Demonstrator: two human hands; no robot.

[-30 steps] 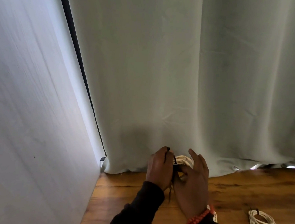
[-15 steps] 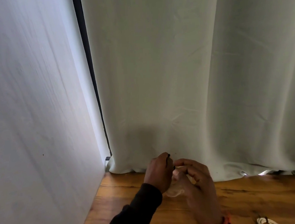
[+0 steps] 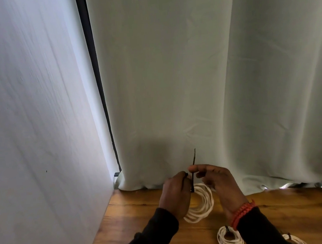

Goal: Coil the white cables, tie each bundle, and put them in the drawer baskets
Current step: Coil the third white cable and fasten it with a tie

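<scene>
A coil of white cable (image 3: 202, 205) hangs between my hands above the wooden table (image 3: 137, 221). My left hand (image 3: 175, 195) grips the coil's left side where a thin black tie (image 3: 193, 169) wraps it. My right hand (image 3: 218, 185) pinches that tie between thumb and forefinger, and its free end sticks straight up. Two tied white cable bundles lie on the table near my right forearm: one (image 3: 230, 240) just left of the sleeve, another (image 3: 295, 240) at the bottom right edge. No drawer or basket is in view.
A pale grey-green curtain (image 3: 191, 80) hangs along the table's far edge. A white wall (image 3: 30, 133) closes the left side, with a dark vertical frame strip (image 3: 96, 79) at the corner.
The black tie now stands pulled upward in my right hand's pinch, and the coil hangs in plain sight between the hands. The view has tipped down, showing more table and both tied bundles.
</scene>
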